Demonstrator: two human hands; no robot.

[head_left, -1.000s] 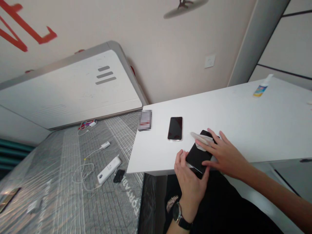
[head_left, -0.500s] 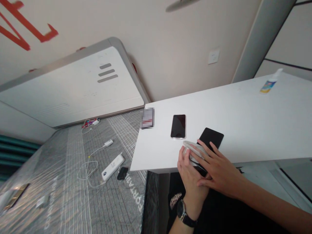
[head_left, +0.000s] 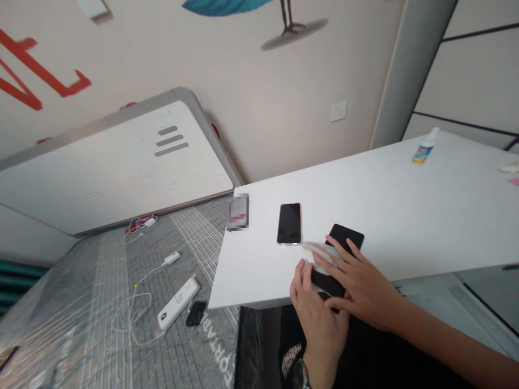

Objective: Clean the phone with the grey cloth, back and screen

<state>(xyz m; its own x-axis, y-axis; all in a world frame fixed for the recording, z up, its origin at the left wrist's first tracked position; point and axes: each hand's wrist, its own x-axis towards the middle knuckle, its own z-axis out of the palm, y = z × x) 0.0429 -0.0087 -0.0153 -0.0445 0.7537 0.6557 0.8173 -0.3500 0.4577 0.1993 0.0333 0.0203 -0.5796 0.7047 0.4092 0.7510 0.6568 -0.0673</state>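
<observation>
A flat black slab with rounded corners (head_left: 347, 235), much like a small tablet, lies at the front edge of the white table (head_left: 365, 189). My left hand (head_left: 314, 308), with a watch at its wrist, grips the slab's near left side, fingers curled at its edge. Across the slab lies my right hand (head_left: 357, 275), its fingers stretched over a crumpled white wipe (head_left: 320, 249) and pressing it on the black surface. Part of the wipe and the slab's middle are hidden under these fingers. A smartphone (head_left: 290, 223) with a dark screen rests just left of the slab.
A blurred-out card-like item (head_left: 238, 212) sits at the table's left corner. Farther back right stands a spray bottle (head_left: 424, 148). On the plastic-covered mattress (head_left: 174, 356) are a white power bank (head_left: 178, 303), a small black object (head_left: 196, 314) and cables.
The head view has tilted up a little and turned right. My right hand and the wipe have shifted slightly over the slab, so more of its near part shows. My left hand keeps its grip.
</observation>
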